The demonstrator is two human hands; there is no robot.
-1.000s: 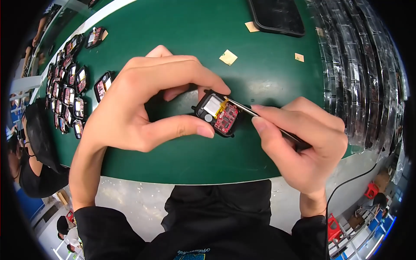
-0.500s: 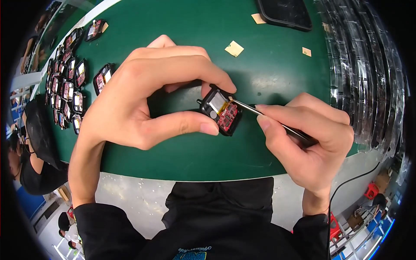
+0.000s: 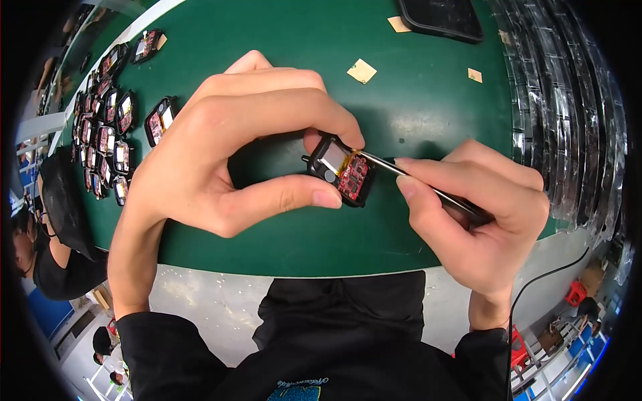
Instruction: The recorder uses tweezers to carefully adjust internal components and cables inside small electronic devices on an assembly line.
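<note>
My left hand [image 3: 221, 134] grips a small open black device case [image 3: 366, 190] by its edges, thumb at the near side and index finger at the far side. Inside the case sit a silver battery [image 3: 332, 158], a strip of yellow tape, a round grey disc and a red circuit board [image 3: 353, 177]. Pinched in my right hand [image 3: 478, 214] is a pair of slim tweezers [image 3: 438, 192] with a dark body and silver tip. Their tip touches the far corner of the board, beside my left index fingertip. Exactly what the tip meets is too small to tell.
Several similar open device cases [image 3: 105, 140] crowd the table's left side, one [image 3: 159, 121] near my left wrist. Small tan squares [image 3: 362, 71] and a black phone-like slab [image 3: 441, 19] lie farther back. Stacked clear plastic trays [image 3: 555, 113] line the right. Another person [image 3: 63, 267] sits at left.
The tweezers' tip has shifted very slightly toward the board's far corner, and the device has tilted a little. Both hands keep their holds.
</note>
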